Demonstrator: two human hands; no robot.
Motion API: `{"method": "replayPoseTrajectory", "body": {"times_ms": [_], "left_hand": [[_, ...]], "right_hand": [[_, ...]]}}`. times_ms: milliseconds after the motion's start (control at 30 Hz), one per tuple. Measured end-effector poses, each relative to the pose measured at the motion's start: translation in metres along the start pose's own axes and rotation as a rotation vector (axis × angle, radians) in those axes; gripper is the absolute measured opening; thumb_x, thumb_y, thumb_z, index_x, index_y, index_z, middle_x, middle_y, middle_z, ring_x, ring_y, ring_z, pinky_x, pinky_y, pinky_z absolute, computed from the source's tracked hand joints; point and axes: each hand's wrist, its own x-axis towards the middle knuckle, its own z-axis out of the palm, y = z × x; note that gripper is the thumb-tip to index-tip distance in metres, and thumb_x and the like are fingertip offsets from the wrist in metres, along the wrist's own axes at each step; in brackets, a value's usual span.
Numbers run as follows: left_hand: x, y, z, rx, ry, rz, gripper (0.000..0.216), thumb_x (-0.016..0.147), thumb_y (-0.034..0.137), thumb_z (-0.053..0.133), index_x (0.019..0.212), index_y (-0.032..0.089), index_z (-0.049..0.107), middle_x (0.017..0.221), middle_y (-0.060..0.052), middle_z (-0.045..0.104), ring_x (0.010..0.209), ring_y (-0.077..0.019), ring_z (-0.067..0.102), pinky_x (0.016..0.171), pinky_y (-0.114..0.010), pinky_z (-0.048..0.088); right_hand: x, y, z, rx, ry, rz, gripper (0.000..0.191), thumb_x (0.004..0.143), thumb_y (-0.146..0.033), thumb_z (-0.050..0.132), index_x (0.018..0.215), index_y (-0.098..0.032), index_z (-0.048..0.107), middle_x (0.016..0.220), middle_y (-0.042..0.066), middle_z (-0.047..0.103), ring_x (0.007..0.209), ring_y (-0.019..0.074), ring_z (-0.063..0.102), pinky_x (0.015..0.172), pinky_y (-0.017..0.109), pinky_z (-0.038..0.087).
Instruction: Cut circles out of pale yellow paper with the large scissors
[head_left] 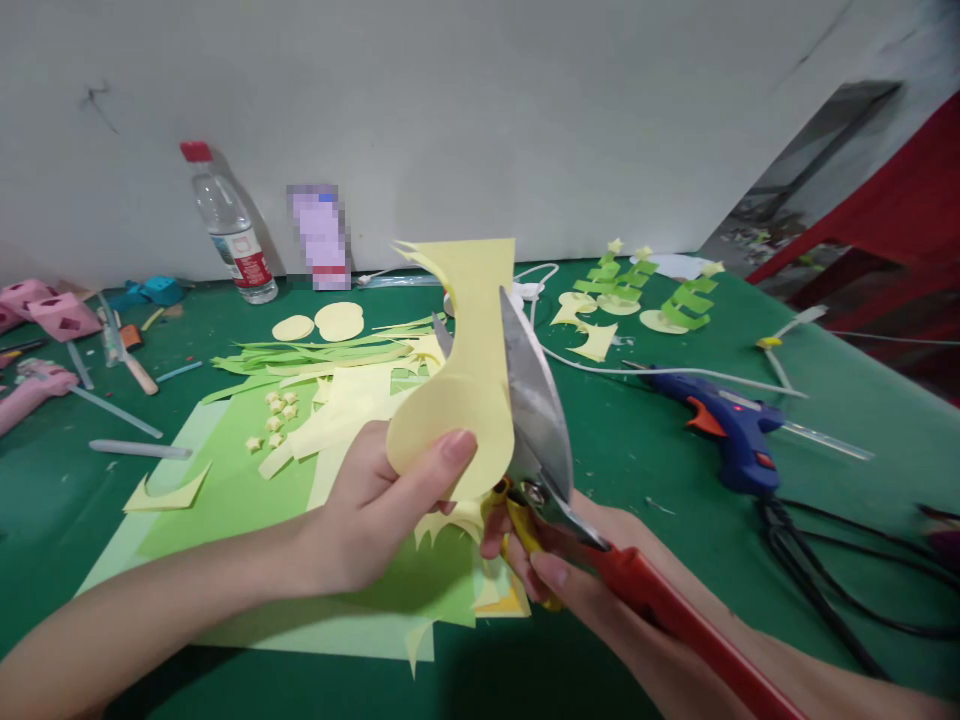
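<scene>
My left hand (375, 505) pinches a piece of pale yellow paper (480, 370) between thumb and fingers, holding it up over the table. The paper's lower end is rounded, and a curved notch runs along its left edge. In my right hand (559, 565) are large scissors (536, 400) with yellow and red on the handles. Their blades are apart, one at the paper's right side, the other partly hidden behind it. Below lie green paper sheets (225, 500), yellow scraps (352, 400), thin green strips (322, 355) and several tiny folded stars (275, 424).
A blue glue gun (720, 415) with a dark cable lies at the right. Green spiral pieces with stars (619, 278) stand at the back right. A water bottle (236, 235) and a blurred phone (321, 235) lean near the wall. Pink tools (60, 315) and glue sticks (140, 450) are left.
</scene>
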Motion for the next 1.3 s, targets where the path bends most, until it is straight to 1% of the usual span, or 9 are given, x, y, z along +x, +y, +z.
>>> {"method": "replayPoseTrajectory", "body": {"times_ms": [167,267,500,633,767,900,1067,1200,1300], "left_hand": [[0.002,0.004,0.004,-0.068,-0.102,0.044,0.033,0.092,0.019,0.037,0.063,0.015,0.051,0.056,0.004,0.054,0.055,-0.0041,0.053,0.046,-0.011,0.038],[0.002,0.006,0.005,-0.103,-0.096,0.021,0.032,0.092,0.019,0.038,0.063,0.015,0.052,0.055,0.004,0.053,0.055,-0.0039,0.054,0.047,-0.011,0.039],[-0.001,0.008,0.004,-0.083,-0.057,-0.017,0.033,0.092,0.022,0.039,0.063,0.015,0.054,0.056,0.004,0.056,0.056,-0.0036,0.053,0.047,-0.01,0.038],[-0.001,0.007,0.005,-0.063,-0.025,-0.028,0.031,0.091,0.024,0.041,0.064,0.015,0.053,0.058,0.003,0.058,0.056,-0.0044,0.056,0.046,-0.011,0.039],[-0.001,0.007,0.006,-0.032,-0.02,-0.022,0.033,0.091,0.024,0.041,0.062,0.016,0.054,0.056,0.003,0.057,0.056,-0.0051,0.056,0.046,-0.012,0.039],[-0.002,0.008,0.005,0.005,-0.018,-0.021,0.036,0.091,0.025,0.04,0.059,0.016,0.052,0.055,0.002,0.058,0.056,-0.007,0.058,0.047,-0.014,0.042],[-0.002,0.007,0.004,0.089,0.036,-0.043,0.036,0.09,0.03,0.042,0.056,0.016,0.048,0.057,0.0,0.062,0.049,-0.0081,0.056,0.04,-0.017,0.039],[-0.004,0.005,0.002,0.189,0.075,-0.005,0.036,0.089,0.03,0.043,0.056,0.016,0.047,0.051,0.002,0.057,0.042,-0.0064,0.048,0.037,-0.017,0.034],[-0.005,0.003,0.001,0.272,0.119,0.02,0.036,0.089,0.032,0.045,0.056,0.017,0.052,0.047,0.003,0.048,0.042,-0.0068,0.043,0.036,-0.017,0.032]], "right_hand": [[0.003,-0.002,-0.001,0.031,-0.045,-0.049,0.027,0.085,-0.019,0.043,0.109,-0.024,0.054,0.099,0.004,0.06,0.079,0.0165,0.055,0.071,0.027,0.048],[0.001,0.001,-0.001,0.042,-0.062,-0.053,0.032,0.086,-0.014,0.043,0.114,-0.027,0.051,0.105,0.003,0.06,0.091,0.016,0.056,0.075,0.024,0.048],[0.002,0.005,-0.004,0.025,-0.127,-0.068,0.037,0.086,-0.01,0.04,0.118,-0.029,0.047,0.112,0.002,0.056,0.093,0.0148,0.055,0.078,0.024,0.048],[0.003,0.002,-0.003,0.017,-0.099,-0.065,0.037,0.084,-0.009,0.042,0.116,-0.025,0.049,0.103,0.003,0.059,0.083,0.0161,0.057,0.075,0.027,0.048],[0.001,0.004,-0.002,0.037,-0.085,-0.071,0.033,0.086,-0.013,0.041,0.115,-0.026,0.05,0.097,0.003,0.059,0.086,0.0169,0.056,0.073,0.026,0.049],[-0.002,0.006,-0.003,-0.015,-0.098,-0.052,0.031,0.088,-0.017,0.04,0.116,-0.026,0.048,0.094,0.003,0.058,0.085,0.0165,0.055,0.08,0.029,0.047],[-0.003,0.004,-0.002,-0.014,-0.059,-0.042,0.027,0.087,-0.018,0.041,0.112,-0.023,0.05,0.092,0.004,0.059,0.082,0.0169,0.056,0.075,0.028,0.048],[-0.003,0.008,-0.001,0.012,-0.052,-0.031,0.024,0.087,-0.018,0.041,0.108,-0.024,0.051,0.087,0.002,0.057,0.081,0.0159,0.055,0.076,0.027,0.048],[-0.002,0.009,-0.001,-0.005,-0.039,-0.031,0.016,0.086,-0.02,0.042,0.099,-0.023,0.052,0.08,0.001,0.056,0.072,0.0153,0.053,0.069,0.027,0.048]]}}
